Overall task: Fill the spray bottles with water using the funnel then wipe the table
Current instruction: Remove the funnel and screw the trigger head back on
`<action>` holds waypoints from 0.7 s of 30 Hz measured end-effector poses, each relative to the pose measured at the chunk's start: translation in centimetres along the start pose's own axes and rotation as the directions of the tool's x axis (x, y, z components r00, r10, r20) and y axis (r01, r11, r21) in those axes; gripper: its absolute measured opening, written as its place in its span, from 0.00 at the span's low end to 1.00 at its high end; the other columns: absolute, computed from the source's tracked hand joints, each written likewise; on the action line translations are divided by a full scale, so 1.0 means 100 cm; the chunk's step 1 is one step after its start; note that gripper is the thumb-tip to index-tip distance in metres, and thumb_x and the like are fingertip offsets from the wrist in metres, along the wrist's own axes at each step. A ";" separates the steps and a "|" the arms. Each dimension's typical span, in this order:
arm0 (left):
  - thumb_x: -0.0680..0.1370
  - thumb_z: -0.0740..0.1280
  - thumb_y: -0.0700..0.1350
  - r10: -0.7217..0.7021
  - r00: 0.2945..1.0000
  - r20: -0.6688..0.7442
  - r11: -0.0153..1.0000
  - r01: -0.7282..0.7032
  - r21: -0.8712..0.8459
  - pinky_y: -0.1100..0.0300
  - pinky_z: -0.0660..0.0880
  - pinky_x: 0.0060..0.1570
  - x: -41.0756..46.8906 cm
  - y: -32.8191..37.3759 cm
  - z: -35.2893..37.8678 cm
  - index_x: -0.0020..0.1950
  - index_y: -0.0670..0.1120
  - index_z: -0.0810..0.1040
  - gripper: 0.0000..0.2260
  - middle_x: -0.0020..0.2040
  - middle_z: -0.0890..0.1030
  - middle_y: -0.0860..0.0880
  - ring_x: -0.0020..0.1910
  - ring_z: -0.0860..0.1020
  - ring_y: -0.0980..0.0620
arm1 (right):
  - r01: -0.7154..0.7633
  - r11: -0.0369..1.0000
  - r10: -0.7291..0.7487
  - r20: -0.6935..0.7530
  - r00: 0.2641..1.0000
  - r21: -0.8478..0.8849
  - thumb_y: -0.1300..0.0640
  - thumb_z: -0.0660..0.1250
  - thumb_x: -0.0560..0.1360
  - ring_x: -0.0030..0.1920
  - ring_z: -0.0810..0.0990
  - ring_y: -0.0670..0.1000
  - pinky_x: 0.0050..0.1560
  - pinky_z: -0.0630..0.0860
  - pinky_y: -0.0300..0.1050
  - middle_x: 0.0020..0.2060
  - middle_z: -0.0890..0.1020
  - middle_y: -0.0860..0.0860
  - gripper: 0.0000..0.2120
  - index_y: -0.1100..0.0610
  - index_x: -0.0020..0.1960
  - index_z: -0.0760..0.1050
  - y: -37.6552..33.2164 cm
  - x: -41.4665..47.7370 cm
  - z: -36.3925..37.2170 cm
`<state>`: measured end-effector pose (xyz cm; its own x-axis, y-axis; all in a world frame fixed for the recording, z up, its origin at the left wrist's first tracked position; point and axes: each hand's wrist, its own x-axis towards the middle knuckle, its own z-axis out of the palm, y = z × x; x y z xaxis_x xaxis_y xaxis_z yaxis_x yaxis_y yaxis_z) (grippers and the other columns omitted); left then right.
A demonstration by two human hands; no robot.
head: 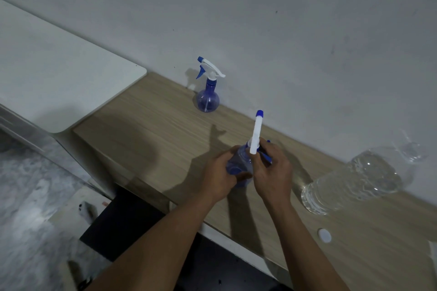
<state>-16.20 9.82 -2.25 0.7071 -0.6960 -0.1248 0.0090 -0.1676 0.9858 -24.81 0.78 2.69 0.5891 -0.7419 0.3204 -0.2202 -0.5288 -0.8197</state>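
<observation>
holding the spray bottle [238, 160] mid-frame, left grip [217, 173] curls round its belly, right grip [273, 172] pinches the sprayer [256, 133], which points up-frame.

Table [165, 130] matt woodgrain; spray bottles [208, 99] translucent blue plastic; water bottle [350, 182] clear glossy plastic.

A long light-brown wooden table [151, 120] is set against the wall. A round blue see-through plastic spray bottle with a white top [208, 99] is stood upright on it, right by the wall. A big clear plastic water bottle [354, 179] is seen further right. A small round white cap [324, 235] is laid flat near the front edge.
</observation>
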 end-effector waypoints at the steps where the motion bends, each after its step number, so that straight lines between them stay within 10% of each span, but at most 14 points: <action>1: 0.71 0.76 0.36 -0.006 1.000 0.002 1.000 0.006 0.001 0.65 0.79 0.51 0.001 -0.001 0.000 0.69 0.52 0.76 0.28 0.58 0.82 0.52 0.56 0.80 0.55 | -0.004 1.000 0.004 0.013 1.000 0.000 0.62 0.71 0.76 0.42 0.78 0.49 0.43 0.74 0.39 0.40 0.82 0.52 0.08 0.53 0.53 0.83 0.000 0.000 -0.001; 9: 0.69 0.78 0.42 0.032 0.999 -0.027 0.996 -0.030 0.079 0.60 0.80 0.54 0.002 -0.004 0.000 0.67 0.53 0.76 0.28 0.57 0.83 0.53 0.56 0.81 0.55 | -0.180 0.982 0.180 0.012 0.984 0.057 0.51 0.77 0.72 0.48 0.80 0.36 0.43 0.73 0.27 0.46 0.82 0.38 0.12 0.49 0.52 0.77 -0.006 0.008 0.004; 17: 0.60 0.74 0.61 0.043 0.998 -0.034 0.995 -0.040 0.092 0.55 0.81 0.53 0.002 -0.005 0.000 0.61 0.54 0.79 0.31 0.51 0.84 0.56 0.50 0.82 0.59 | -0.032 0.999 0.032 -0.003 0.999 -0.013 0.58 0.72 0.75 0.42 0.78 0.50 0.44 0.76 0.51 0.39 0.79 0.49 0.05 0.58 0.43 0.78 0.001 0.006 0.007; 21: 0.64 0.80 0.51 0.056 0.998 -0.039 0.994 -0.052 0.094 0.64 0.80 0.50 0.002 -0.005 0.000 0.61 0.52 0.80 0.26 0.50 0.84 0.55 0.47 0.82 0.63 | -0.069 0.998 0.069 0.027 0.997 0.000 0.60 0.71 0.75 0.40 0.78 0.52 0.42 0.75 0.51 0.36 0.79 0.50 0.04 0.55 0.42 0.78 -0.001 0.007 0.004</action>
<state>-16.08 9.71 -2.74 0.7337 -0.6763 -0.0651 -0.0939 -0.1958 0.9761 -24.05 0.46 2.85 0.5933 -0.7651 0.2504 -0.2598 -0.4764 -0.8400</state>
